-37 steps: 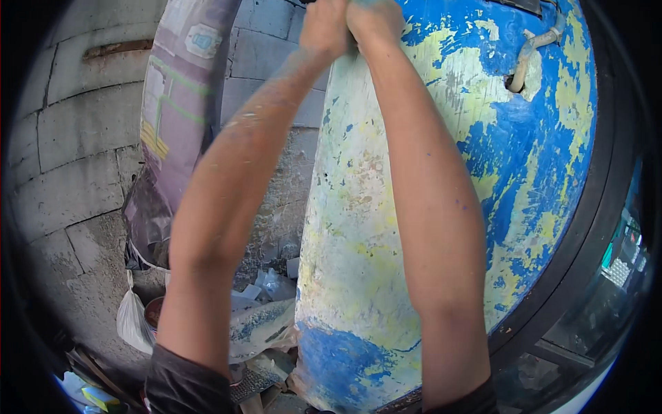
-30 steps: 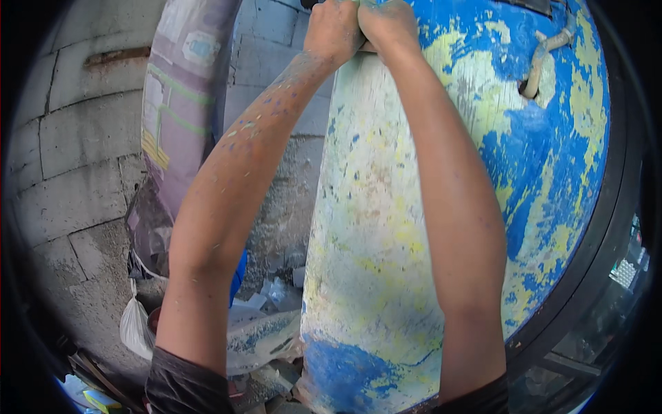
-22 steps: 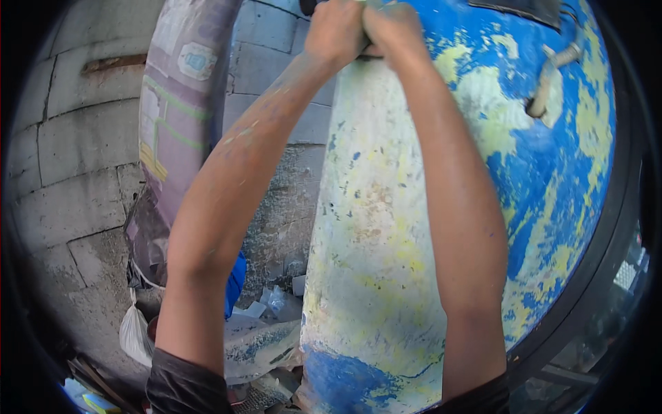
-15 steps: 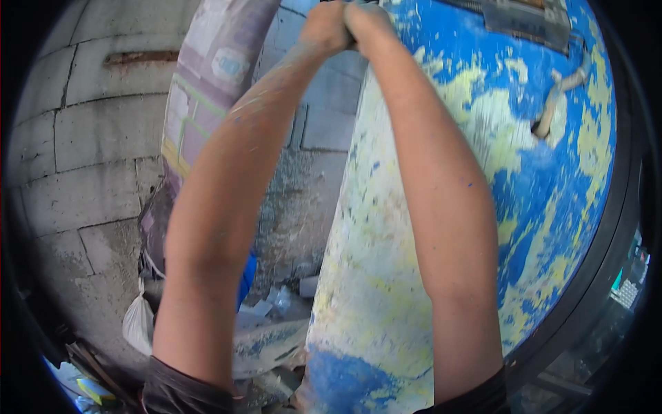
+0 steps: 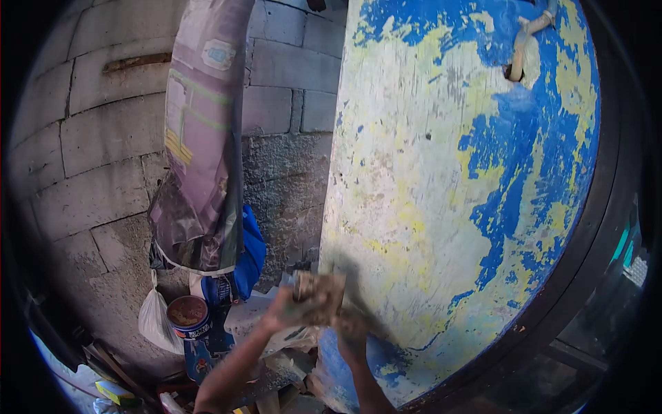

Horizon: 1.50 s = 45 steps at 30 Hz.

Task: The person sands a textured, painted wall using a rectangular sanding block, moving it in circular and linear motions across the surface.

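Note:
Low in front of me, both hands are at a brown, squarish, block-like piece (image 5: pixel 328 288) beside the left edge of a door-like panel (image 5: pixel 393 172). The panel has worn blue, yellow and whitish paint. My left hand (image 5: pixel 281 312) is closed on the piece's left side, with something dark and grey by the fingers. Against its lower right corner, my right hand (image 5: pixel 352 331) is closed, its fingers partly hidden and blurred. Whether the piece is a solid block or a folded sheet, I cannot tell.
A purple printed sheet (image 5: pixel 207 117) hangs on the grey block wall (image 5: pixel 103 138). Below it are a blue bag (image 5: pixel 249 255), a tied white bag (image 5: pixel 155 321) and a round tin (image 5: pixel 187 316). A bent pipe-like handle (image 5: pixel 520 52) sticks out of the panel.
Both hands have come down from the top of the view to the panel's lower left edge. The brown piece now shows between them. My view has tilted lower.

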Tool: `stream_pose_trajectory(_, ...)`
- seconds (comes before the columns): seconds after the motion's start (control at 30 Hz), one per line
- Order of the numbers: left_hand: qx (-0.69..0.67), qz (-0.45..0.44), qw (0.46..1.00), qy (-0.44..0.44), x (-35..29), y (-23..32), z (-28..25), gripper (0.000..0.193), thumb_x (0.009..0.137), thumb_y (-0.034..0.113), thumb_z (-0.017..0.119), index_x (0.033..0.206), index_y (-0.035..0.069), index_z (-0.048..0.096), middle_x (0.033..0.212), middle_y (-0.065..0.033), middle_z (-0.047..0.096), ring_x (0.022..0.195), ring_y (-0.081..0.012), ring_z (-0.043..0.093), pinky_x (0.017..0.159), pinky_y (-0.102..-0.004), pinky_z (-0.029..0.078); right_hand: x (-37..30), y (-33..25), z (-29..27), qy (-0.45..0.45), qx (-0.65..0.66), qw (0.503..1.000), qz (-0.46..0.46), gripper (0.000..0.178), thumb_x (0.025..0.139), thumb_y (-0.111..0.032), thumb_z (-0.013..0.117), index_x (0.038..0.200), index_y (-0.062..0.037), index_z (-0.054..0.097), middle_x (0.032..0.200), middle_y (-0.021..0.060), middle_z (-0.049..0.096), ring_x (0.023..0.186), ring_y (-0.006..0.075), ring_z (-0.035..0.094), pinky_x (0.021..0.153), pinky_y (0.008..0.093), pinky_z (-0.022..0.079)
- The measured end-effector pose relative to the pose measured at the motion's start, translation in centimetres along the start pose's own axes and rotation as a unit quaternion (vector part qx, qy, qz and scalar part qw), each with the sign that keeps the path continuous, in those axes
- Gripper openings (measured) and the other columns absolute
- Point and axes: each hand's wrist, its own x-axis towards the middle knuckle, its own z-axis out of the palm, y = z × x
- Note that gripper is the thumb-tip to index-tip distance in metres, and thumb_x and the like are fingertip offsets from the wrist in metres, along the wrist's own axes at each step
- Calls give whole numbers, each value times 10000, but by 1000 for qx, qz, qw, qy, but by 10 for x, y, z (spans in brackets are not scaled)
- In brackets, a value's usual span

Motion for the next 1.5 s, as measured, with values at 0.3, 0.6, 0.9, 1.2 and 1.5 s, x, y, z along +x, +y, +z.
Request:
stream_pose_trajectory(0.3,-84,-183,972,120,-87,-67,14,375,842,302,666,1014,-28,622,916,-80,643,804,-116,579,717,-284,488,-69,38,25,-150,54,966,202,367,934,-321,503,916,27,617,746,67,618,636,144,608,552,288,469)
stream_pose_trajectory(0.6,-232,-161,926,250,-87,-102,26,311,869,181,624,1071,-48,566,960,-103,622,833,-179,623,745,-311,527,-58,16,14,-244,117,937,219,645,901,-430,540,1409,-113,300,1411,147,355,1283,281,381,1022,428,368)
stream_pose_trajectory(0.9,-202,-90,948,228,-96,-91,37,240,864,279,653,939,69,565,626,-8,548,439,-84,468,382,-236,389,-62,23,5,-238,74,958,143,432,914,-438,521,1024,-31,619,830,111,607,713,215,564,707,434,428)
stream_pose_trajectory(1.2,-189,-198,962,7,-106,-114,2,394,825,189,690,1172,61,550,1182,-69,561,1106,-152,507,939,-329,425,-58,16,-3,-285,-77,926,238,389,914,-335,525,1119,-3,541,974,175,621,854,164,610,665,351,465)
stream_pose_trajectory(1.5,-310,-124,942,22,-98,-105,4,393,815,163,688,1147,-3,559,1091,-96,611,1010,-132,556,880,-307,464,-38,28,-1,-284,-147,928,189,395,877,-348,588,816,40,629,597,47,584,617,62,491,558,301,418)
